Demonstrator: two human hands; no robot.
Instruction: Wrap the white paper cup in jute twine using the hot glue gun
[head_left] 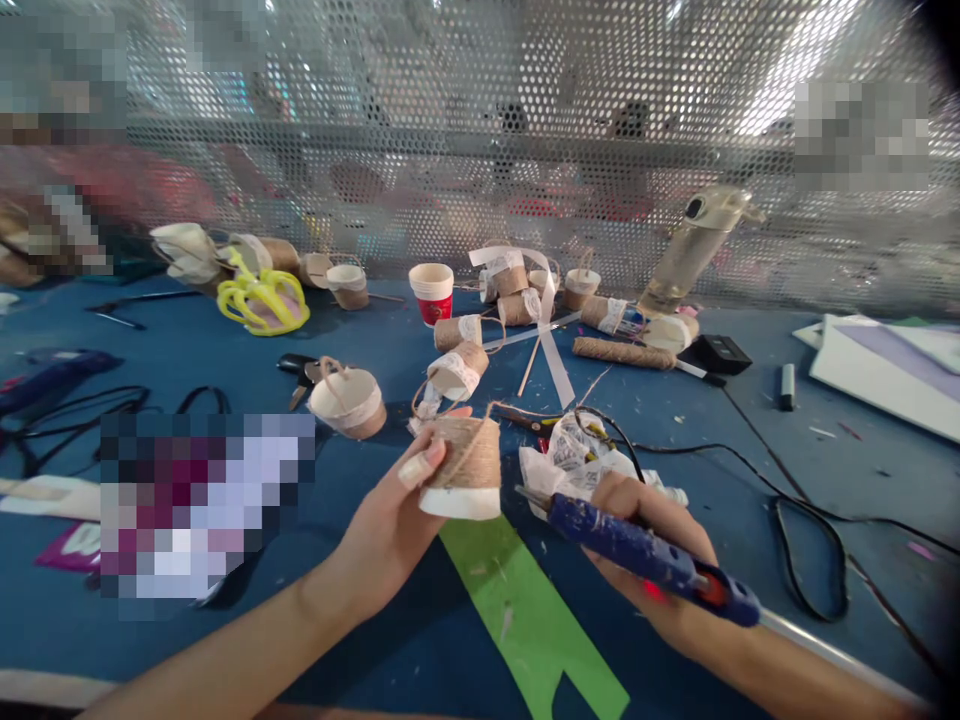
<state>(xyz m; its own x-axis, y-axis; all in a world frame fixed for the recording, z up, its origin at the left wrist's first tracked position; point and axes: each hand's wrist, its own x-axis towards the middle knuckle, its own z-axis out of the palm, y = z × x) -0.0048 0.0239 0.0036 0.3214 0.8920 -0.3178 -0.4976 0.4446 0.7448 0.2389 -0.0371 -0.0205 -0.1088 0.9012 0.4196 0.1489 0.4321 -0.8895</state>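
My left hand (390,520) grips an upturned paper cup (466,465) that is wound with brown twine, its white rim at the bottom. A loose end of twine runs off the top toward the right. My right hand (652,545) is closed around a blue glue gun (645,555), whose nozzle points left at the cup's lower edge, a short gap away. Both hands hover just above the blue table (750,520).
Several twine-wrapped cups (349,400) lie across the table, plus a red cup (433,292), a twine roll (622,352), crumpled paper (577,455), a green strip (525,610), black cables (810,540), a bottle (690,250), and a yellow loop object (262,298). A perforated metal screen stands behind.
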